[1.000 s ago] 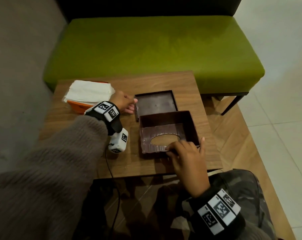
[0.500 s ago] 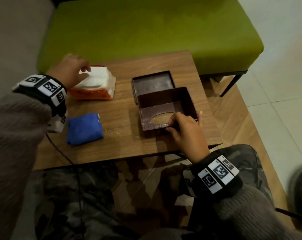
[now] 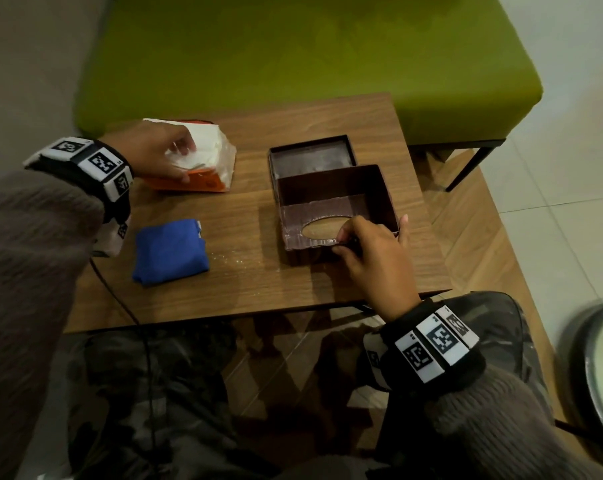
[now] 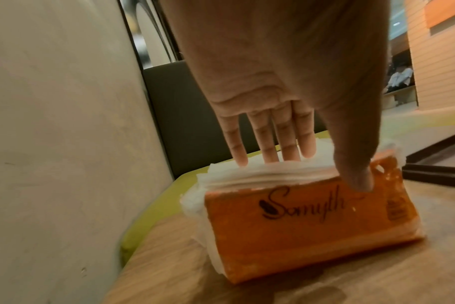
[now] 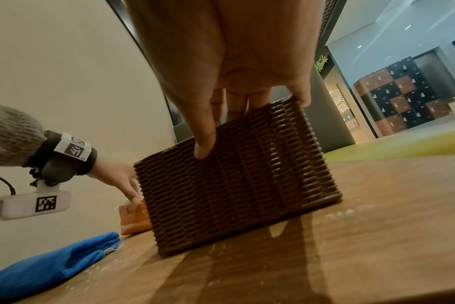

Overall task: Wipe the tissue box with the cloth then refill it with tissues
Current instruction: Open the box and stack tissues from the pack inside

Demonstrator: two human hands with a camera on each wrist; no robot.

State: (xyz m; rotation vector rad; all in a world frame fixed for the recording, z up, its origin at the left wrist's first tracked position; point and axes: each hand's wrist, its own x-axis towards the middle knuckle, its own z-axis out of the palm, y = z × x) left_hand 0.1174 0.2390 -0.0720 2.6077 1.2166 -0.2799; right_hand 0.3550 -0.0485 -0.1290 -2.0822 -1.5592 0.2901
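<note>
A brown woven tissue box (image 3: 331, 188) stands open side up on the wooden table (image 3: 251, 282), its oval slot down against the wood. My right hand (image 3: 369, 251) grips its near wall (image 5: 242, 185), thumb outside and fingers over the rim. The flat brown lid (image 3: 310, 157) lies just behind the box. At the table's far left is an orange tissue pack (image 3: 203, 178) with white tissues (image 4: 247, 174) bulging from its top. My left hand (image 4: 299, 172) pinches that stack, fingers behind and thumb in front. A folded blue cloth (image 3: 170, 251) lies loose near the left front.
A green bench (image 3: 293, 57) runs behind the table and a grey wall (image 3: 23, 64) stands at the left. White crumbs or dust (image 3: 234, 256) are scattered between cloth and box. A round dark-rimmed object (image 3: 601, 368) sits on the floor at the right. My knees are under the front edge.
My left hand left the lid's side, swung left to the tissue pack and settled onto the tissues. The blue cloth came into sight. My right hand kept hold of the box.
</note>
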